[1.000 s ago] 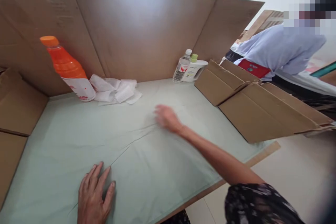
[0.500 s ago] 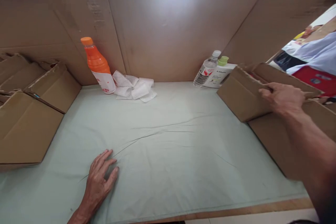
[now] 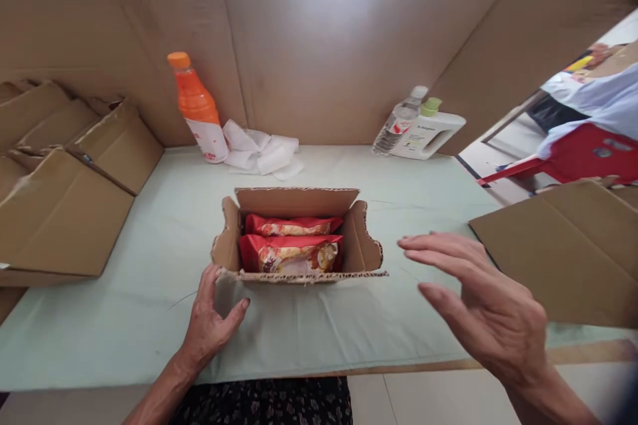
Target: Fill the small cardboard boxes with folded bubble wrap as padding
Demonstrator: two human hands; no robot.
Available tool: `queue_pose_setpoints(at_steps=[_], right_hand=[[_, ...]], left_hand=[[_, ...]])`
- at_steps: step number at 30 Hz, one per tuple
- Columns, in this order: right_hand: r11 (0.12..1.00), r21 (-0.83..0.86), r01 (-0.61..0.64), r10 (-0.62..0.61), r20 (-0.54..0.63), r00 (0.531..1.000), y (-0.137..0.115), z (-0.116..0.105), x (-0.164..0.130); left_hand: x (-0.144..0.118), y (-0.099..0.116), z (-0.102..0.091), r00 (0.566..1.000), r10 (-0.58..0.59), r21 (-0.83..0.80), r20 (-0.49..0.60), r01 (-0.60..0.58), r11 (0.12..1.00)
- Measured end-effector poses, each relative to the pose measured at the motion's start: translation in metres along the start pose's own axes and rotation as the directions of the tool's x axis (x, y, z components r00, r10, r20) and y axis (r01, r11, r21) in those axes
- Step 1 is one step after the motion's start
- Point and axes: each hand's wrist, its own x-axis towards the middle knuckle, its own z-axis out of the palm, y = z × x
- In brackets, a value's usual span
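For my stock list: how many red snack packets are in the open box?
2: one packet at the near side of the box, another behind it. More may lie underneath.

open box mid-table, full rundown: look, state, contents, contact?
The small cardboard box is brown corrugated card, upright on the pale green table cover, all four top flaps splayed open, edges ragged. Inside lie two red snack packets, one behind the other. The left hand touches its near-left corner; the right hand hovers open, apart from it.

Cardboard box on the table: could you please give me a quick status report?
Left hand touching open cardboard box. Right hand open, apart. Red packets inside.
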Motion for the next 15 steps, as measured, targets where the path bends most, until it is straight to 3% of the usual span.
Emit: queue_pose_setpoints(at_steps=[2, 5, 8, 10, 12, 15], right_hand=[[0.979, 0.051, -0.199, 0.199, -0.004, 0.98, 0.014, 0.015, -0.018], [0.919, 0.1, -0.381, 0.355, 0.208, 0.911, 0.033, 0.053, -0.043], [0.901, 0.106, -0.421, 0.35, 0.396, 0.849, 0.034, 0.093, -0.057], [0.895, 0.078, -0.44, 0.363, 0.447, 0.817, 0.029, 0.115, -0.052], [0.893, 0.083, -0.442, 0.361, 0.454, 0.815, 0.025, 0.137, -0.036], [0.893, 0.22, -0.393, 0.265, 0.448, 0.854, 0.024, 0.173, 0.005]], left_hand=[[-0.001, -0.001, -0.001, 0.995, -0.091, -0.03, 0.037, 0.092, 0.995], [0.002, 0.002, -0.002, 0.975, -0.159, -0.117, 0.153, 0.178, 0.977], [0.01, 0.009, -0.002, 0.959, -0.169, -0.189, 0.229, 0.214, 0.958], [0.02, 0.009, -0.002, 0.954, -0.19, -0.204, 0.231, 0.239, 0.949], [0.038, 0.001, -0.004, 0.96, -0.233, -0.207, 0.152, 0.262, 0.943], [0.077, -0.019, -0.006, 0.955, -0.296, -0.256, 0.006, 0.288, 0.923]])
